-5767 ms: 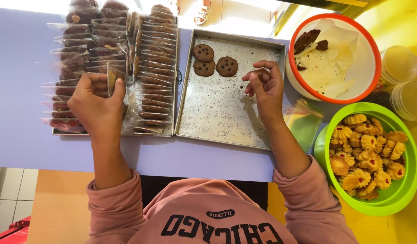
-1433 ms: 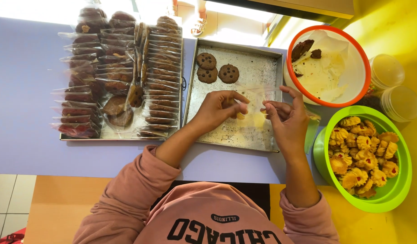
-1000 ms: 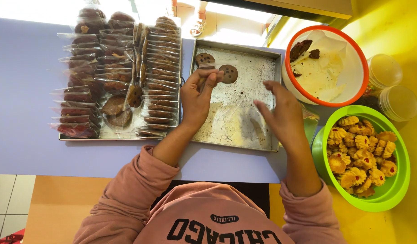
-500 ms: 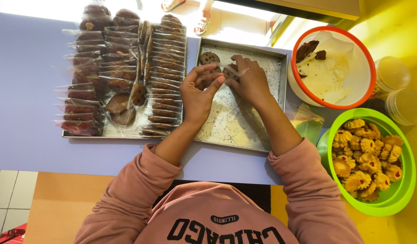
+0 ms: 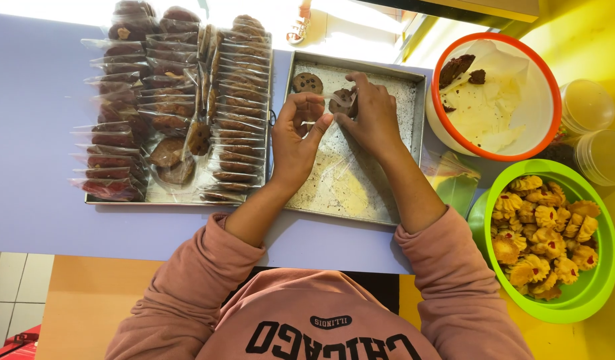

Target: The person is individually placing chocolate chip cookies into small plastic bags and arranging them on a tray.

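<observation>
Over the far end of a crumb-dusted metal tray (image 5: 361, 193), my two hands meet. My left hand (image 5: 295, 140) pinches a small clear bag (image 5: 339, 100) at its mouth. My right hand (image 5: 373, 119) grips a dark chocolate cookie (image 5: 341, 105) right at that bag. Another chocolate cookie (image 5: 307, 83) lies loose on the tray just beyond my left fingers. To the left, a second tray (image 5: 121, 199) is packed with rows of bagged cookies (image 5: 234, 100).
At the right stand an orange-rimmed white bowl (image 5: 546, 73) with paper and cookie bits, a green bowl (image 5: 587, 297) of yellow red-centred cookies, and two clear lidded tubs (image 5: 586, 107). Loose plastic bags (image 5: 447, 177) lie beside the tray. The purple table edge runs near my chest.
Both hands moved from the middle of the tray to its far end, where the loose cookies lie. My right hand has taken hold of a cookie, and fewer cookies lie free.
</observation>
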